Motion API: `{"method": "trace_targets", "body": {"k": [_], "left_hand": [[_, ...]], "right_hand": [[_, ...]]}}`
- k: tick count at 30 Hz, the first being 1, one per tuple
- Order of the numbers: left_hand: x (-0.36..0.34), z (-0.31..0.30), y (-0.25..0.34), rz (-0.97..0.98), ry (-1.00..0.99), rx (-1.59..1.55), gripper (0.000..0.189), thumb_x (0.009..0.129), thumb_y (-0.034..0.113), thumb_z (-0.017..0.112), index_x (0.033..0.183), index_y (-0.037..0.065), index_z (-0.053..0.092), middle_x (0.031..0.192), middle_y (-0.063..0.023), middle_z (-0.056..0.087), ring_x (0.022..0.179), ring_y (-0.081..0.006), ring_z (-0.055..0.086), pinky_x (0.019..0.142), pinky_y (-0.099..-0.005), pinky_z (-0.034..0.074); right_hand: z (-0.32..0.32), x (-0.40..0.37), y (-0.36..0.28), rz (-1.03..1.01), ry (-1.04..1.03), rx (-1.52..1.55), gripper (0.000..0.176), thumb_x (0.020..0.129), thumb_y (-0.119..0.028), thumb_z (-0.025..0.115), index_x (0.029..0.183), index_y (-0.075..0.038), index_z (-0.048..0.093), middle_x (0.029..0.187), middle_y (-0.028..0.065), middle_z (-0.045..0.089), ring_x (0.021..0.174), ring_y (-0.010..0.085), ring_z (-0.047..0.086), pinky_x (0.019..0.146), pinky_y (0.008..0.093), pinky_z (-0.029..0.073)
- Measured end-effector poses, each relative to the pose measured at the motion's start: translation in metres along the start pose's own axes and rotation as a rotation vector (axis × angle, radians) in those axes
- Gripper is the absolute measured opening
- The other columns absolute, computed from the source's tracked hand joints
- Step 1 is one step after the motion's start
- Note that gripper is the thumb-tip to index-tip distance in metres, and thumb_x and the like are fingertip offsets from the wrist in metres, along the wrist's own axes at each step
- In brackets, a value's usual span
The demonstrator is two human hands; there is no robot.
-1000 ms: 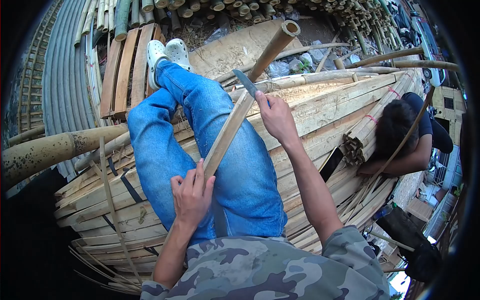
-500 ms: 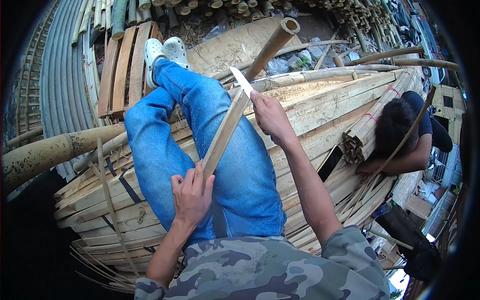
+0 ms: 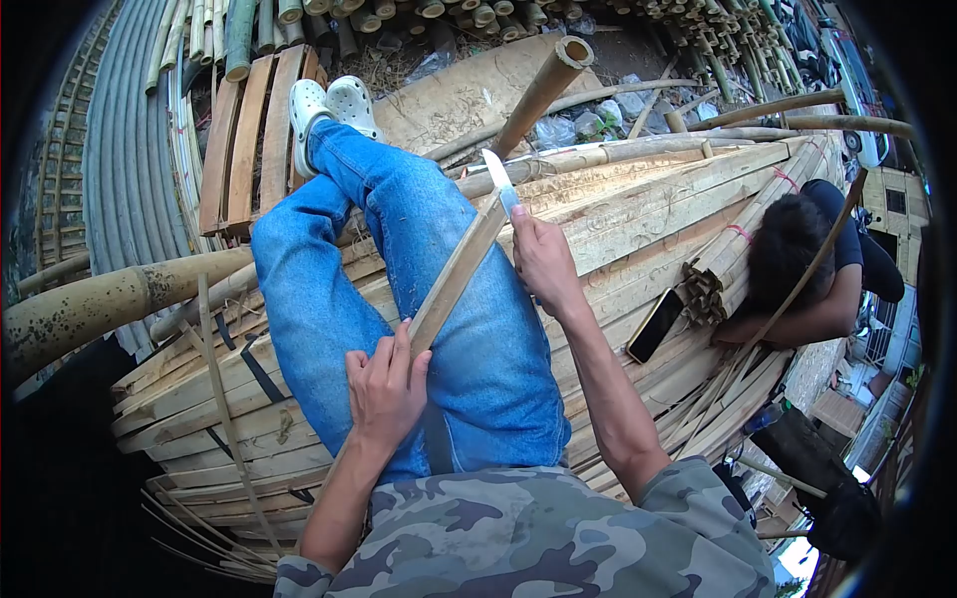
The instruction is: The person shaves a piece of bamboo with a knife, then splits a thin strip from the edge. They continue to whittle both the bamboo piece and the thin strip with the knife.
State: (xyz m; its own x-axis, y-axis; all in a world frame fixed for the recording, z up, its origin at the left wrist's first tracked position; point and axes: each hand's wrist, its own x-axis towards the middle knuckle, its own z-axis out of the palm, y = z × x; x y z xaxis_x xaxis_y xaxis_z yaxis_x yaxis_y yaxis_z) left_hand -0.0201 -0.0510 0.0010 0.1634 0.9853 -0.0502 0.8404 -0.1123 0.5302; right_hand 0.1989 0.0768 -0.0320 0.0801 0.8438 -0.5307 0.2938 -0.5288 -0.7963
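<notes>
A bamboo strip (image 3: pixel 457 279) lies slantwise across my thighs in the blue jeans. Its lower part is in the grip of my left hand (image 3: pixel 387 394), thumb on one side and fingers on the other. My right hand (image 3: pixel 544 261) is closed around the handle of a knife (image 3: pixel 501 181), which is mostly hidden by the fingers. The pale blade points up and slightly left, overlapping the strip's far end in this view.
Stacked bamboo slats (image 3: pixel 628 234) spread beneath and beside my legs. An upright bamboo pole (image 3: pixel 538 100) rises ahead, and a thick pole (image 3: pixel 120 294) juts in from the left. At right lie a phone (image 3: pixel 655 326) and a tied bundle (image 3: pixel 733 269), beside a bent-over person (image 3: pixel 797 259).
My right hand has moved slightly right and toward me with the knife, whose blade now points more upright. The left hand and strip have hardly moved.
</notes>
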Motion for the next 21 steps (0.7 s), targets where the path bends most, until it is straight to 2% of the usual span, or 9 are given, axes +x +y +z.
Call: {"method": "trace_targets", "body": {"k": [3, 5, 7, 12, 14, 16, 18, 20, 21], "left_hand": [[0.0, -0.001, 0.0, 0.004, -0.018, 0.003, 0.043, 0.091, 0.02, 0.065, 0.126, -0.005, 0.058, 0.088, -0.0115, 0.062, 0.067, -0.0248, 0.046, 0.068, -0.0358, 0.033], [0.002, -0.003, 0.003, 0.007, -0.03, 0.002, 0.044, 0.092, 0.02, 0.064, 0.128, -0.005, 0.057, 0.087, -0.0115, 0.062, 0.066, -0.0245, 0.046, 0.068, -0.0358, 0.033], [0.007, -0.008, 0.009, -0.007, -0.115, 0.05, 0.047, 0.095, 0.022, 0.061, 0.134, -0.004, 0.053, 0.082, -0.0114, 0.062, 0.061, -0.0241, 0.045, 0.067, -0.0352, 0.034], [0.007, 0.003, 0.002, -0.061, -0.084, -0.065, 0.05, 0.097, 0.023, 0.059, 0.137, -0.005, 0.049, 0.086, -0.0144, 0.066, 0.061, -0.0252, 0.052, 0.063, -0.035, 0.036], [0.008, 0.005, -0.001, -0.081, -0.06, -0.094, 0.05, 0.097, 0.024, 0.059, 0.138, -0.005, 0.048, 0.09, -0.0159, 0.068, 0.062, -0.0257, 0.055, 0.062, -0.035, 0.037], [0.009, 0.008, 0.0, -0.043, 0.015, -0.088, 0.048, 0.097, 0.023, 0.059, 0.136, -0.004, 0.051, 0.078, -0.0117, 0.063, 0.059, -0.0238, 0.055, 0.059, -0.0339, 0.036], [0.011, 0.007, 0.002, -0.058, 0.004, -0.087, 0.049, 0.097, 0.023, 0.059, 0.136, -0.004, 0.051, 0.078, -0.012, 0.063, 0.059, -0.0237, 0.055, 0.059, -0.034, 0.036], [0.012, 0.008, 0.002, -0.074, -0.014, -0.081, 0.049, 0.097, 0.023, 0.059, 0.137, -0.004, 0.05, 0.078, -0.0124, 0.063, 0.059, -0.0237, 0.056, 0.059, -0.0341, 0.036], [0.012, 0.009, 0.001, -0.073, 0.005, -0.088, 0.05, 0.097, 0.023, 0.059, 0.137, -0.004, 0.05, 0.078, -0.0125, 0.063, 0.059, -0.0237, 0.056, 0.059, -0.0342, 0.036]], "right_hand": [[0.0, -0.011, 0.009, 0.032, 0.022, 0.043, 0.057, 0.105, -0.04, 0.042, 0.065, -0.001, 0.047, 0.054, 0.0004, 0.037, 0.052, 0.0097, 0.035, 0.049, 0.0345, 0.033], [-0.001, -0.015, 0.013, -0.016, 0.059, 0.033, 0.057, 0.105, -0.04, 0.042, 0.065, 0.0, 0.047, 0.054, 0.0013, 0.038, 0.053, 0.0102, 0.037, 0.05, 0.0344, 0.033], [-0.003, -0.017, 0.014, 0.005, 0.058, 0.038, 0.057, 0.105, -0.041, 0.043, 0.065, 0.0, 0.047, 0.054, 0.0018, 0.039, 0.053, 0.0107, 0.037, 0.05, 0.0347, 0.033], [-0.006, 0.012, -0.004, -0.001, -0.019, -0.014, 0.057, 0.104, -0.04, 0.044, 0.066, 0.002, 0.049, 0.055, 0.0029, 0.041, 0.055, 0.0119, 0.038, 0.052, 0.0362, 0.035], [-0.01, 0.022, -0.016, -0.019, -0.106, -0.138, 0.058, 0.103, -0.041, 0.044, 0.067, 0.003, 0.05, 0.055, 0.0051, 0.041, 0.055, 0.0137, 0.039, 0.054, 0.0382, 0.037], [-0.009, 0.024, -0.017, -0.015, -0.099, -0.174, 0.058, 0.103, -0.042, 0.044, 0.067, 0.004, 0.05, 0.055, 0.0065, 0.041, 0.055, 0.0147, 0.039, 0.055, 0.0389, 0.037], [-0.009, 0.026, -0.019, -0.014, -0.091, -0.215, 0.059, 0.103, -0.042, 0.044, 0.068, 0.005, 0.05, 0.055, 0.008, 0.042, 0.055, 0.0158, 0.04, 0.056, 0.0397, 0.038], [-0.003, 0.027, -0.021, -0.07, -0.061, -0.17, 0.054, 0.104, -0.042, 0.047, 0.063, -0.007, 0.046, 0.055, -0.0064, 0.033, 0.051, 0.0058, 0.028, 0.045, 0.03, 0.024], [-0.002, 0.028, -0.021, -0.065, -0.064, -0.169, 0.054, 0.104, -0.042, 0.047, 0.063, -0.007, 0.046, 0.055, -0.0064, 0.033, 0.051, 0.0058, 0.028, 0.045, 0.03, 0.024]]}}
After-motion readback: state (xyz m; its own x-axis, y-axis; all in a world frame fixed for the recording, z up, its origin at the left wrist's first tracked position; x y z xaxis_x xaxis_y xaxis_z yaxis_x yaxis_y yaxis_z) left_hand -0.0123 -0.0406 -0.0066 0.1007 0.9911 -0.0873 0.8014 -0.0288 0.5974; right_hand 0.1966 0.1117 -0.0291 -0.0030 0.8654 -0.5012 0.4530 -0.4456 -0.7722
